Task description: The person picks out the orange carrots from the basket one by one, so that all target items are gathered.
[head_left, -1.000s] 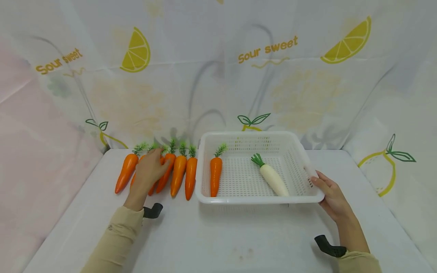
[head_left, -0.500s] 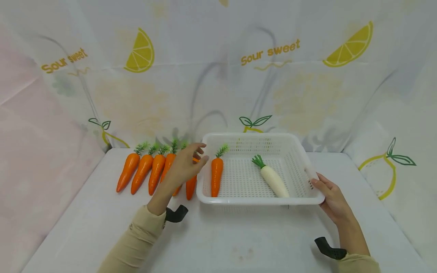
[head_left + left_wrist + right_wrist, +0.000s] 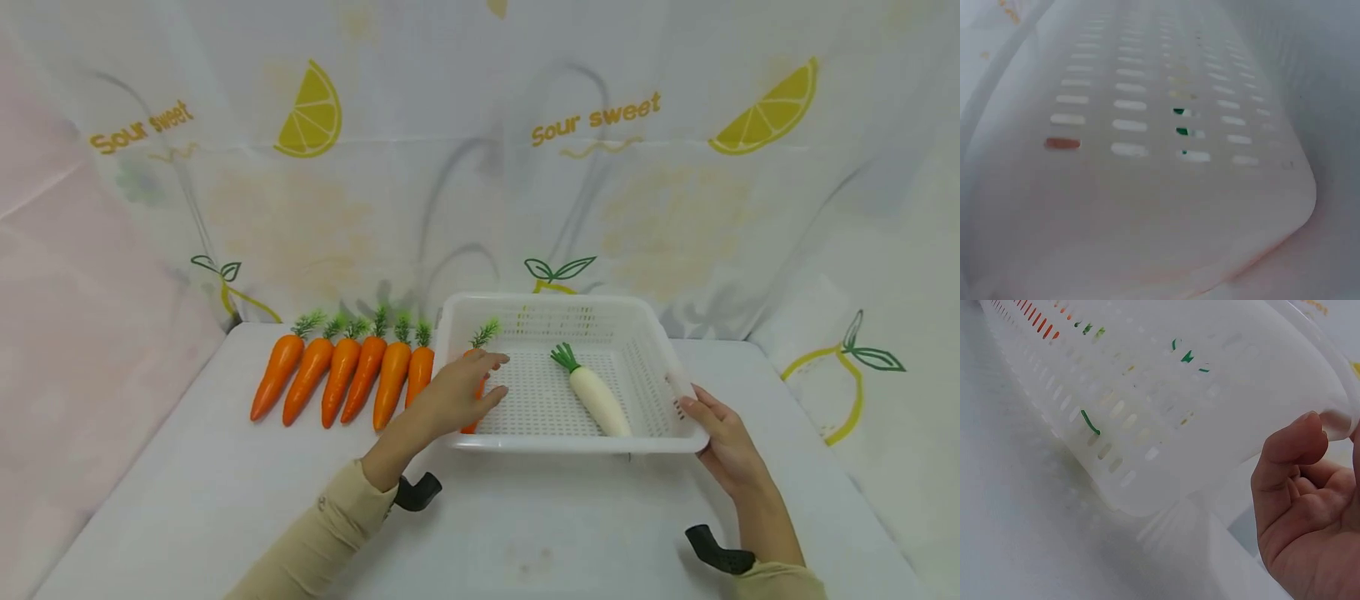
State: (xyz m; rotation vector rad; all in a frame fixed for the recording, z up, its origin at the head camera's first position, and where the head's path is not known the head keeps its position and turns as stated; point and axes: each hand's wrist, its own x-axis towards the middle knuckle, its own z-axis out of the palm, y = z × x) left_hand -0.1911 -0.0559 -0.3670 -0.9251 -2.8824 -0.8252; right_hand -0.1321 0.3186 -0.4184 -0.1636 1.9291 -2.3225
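Note:
A white plastic basket (image 3: pixel 570 444) stands mid-table, holding a carrot (image 3: pixel 481 388) at its left side and a white radish (image 3: pixel 598 402) with green stalks towards the right. My left hand (image 3: pixel 459 396) is over the basket's left side, partly covering that carrot, thumb apart from the fingers and nothing between them. My right hand (image 3: pixel 735 446) grips the basket's front right corner, thumb on the rim; the right wrist view shows the fingers (image 3: pixel 1285 462) curled under it. Only the basket's outer wall (image 3: pixel 1135 206) fills the left wrist view, without my left hand.
Several carrots (image 3: pixel 330 379) with leafy tops lie side by side on the white table (image 3: pixel 555 533), left of the basket. A printed cloth (image 3: pixel 420 192) hangs close behind them.
My left hand has moved right, away from the row of carrots, past the basket's left rim to over the carrot inside. My right hand still holds the basket corner.

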